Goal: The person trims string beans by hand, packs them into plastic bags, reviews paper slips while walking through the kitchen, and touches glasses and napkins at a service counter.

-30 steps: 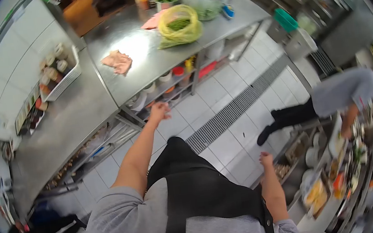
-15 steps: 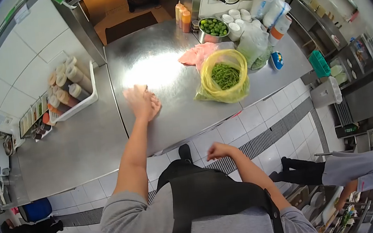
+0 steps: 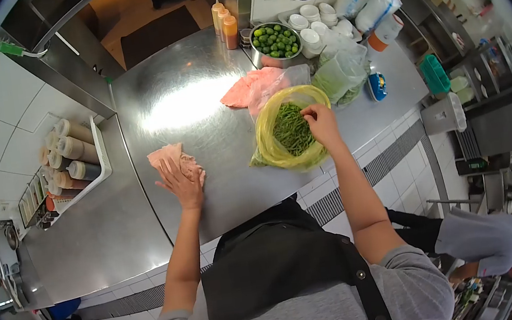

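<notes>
My left hand (image 3: 179, 185) lies flat with its fingers spread on a crumpled pink cloth (image 3: 166, 155) on the steel counter. My right hand (image 3: 322, 125) reaches over the near right rim of a yellow plastic bag (image 3: 263, 130). Its fingers are bent and drawn together at the edge of the green beans (image 3: 291, 131) inside that bag. Whether the fingertips grip a bean or the plastic is hidden. Just behind the bag is a second pink cloth (image 3: 244, 90), partly under clear plastic.
Behind the bag stand a bowl of limes (image 3: 275, 42), white cups (image 3: 311, 39) and sauce bottles (image 3: 230, 32). To the left, a white basket (image 3: 102, 156) holds squeeze bottles. A clear bag of greens (image 3: 341, 73) sits at right. A co-worker (image 3: 480, 238) bends at lower right.
My right hand has moved from beside my body up to the yellow bag. My left hand, bunched on the cloth before, now lies flat on it. The whole view has shifted.
</notes>
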The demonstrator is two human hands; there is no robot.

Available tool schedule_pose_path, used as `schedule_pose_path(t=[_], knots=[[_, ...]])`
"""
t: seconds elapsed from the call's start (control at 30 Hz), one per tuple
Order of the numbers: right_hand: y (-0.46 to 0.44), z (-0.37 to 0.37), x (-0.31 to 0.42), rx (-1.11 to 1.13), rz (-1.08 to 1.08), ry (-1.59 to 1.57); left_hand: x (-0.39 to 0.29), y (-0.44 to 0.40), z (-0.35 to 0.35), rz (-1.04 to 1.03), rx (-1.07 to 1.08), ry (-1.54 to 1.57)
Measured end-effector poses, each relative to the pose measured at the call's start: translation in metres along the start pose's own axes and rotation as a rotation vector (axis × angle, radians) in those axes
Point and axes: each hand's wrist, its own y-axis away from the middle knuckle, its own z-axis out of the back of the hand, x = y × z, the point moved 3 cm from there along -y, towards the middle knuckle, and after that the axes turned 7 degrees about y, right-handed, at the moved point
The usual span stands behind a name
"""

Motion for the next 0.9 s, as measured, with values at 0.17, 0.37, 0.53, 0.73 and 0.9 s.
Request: schedule_pose_path(t=[0.17,0.37,0.53,0.73,0.9], knots=[[-0.019,-0.016,-0.016,0.495,0.454,0.390,-0.096,0.036,-0.001,-0.025,0.108,0.253],[-0.047,-0.016,-0.015,0.612,0.527,0.250,-0.237,0.004,-0.010,-0.140,0.157,0.541],[-0.060,0.025,0.033,0.694,0.584,-0.104,-0.293,-0.039,-0.045,0.116,0.337,0.854],[-0.064,0.064,0.055,0.569,0.630,-0.356,-0.316,-0.056,-0.061,0.340,0.219,1.063],[-0.079,0.074,0.027,0.478,0.721,-0.111,-0.318,-0.058,-0.054,0.427,0.242,0.877]])
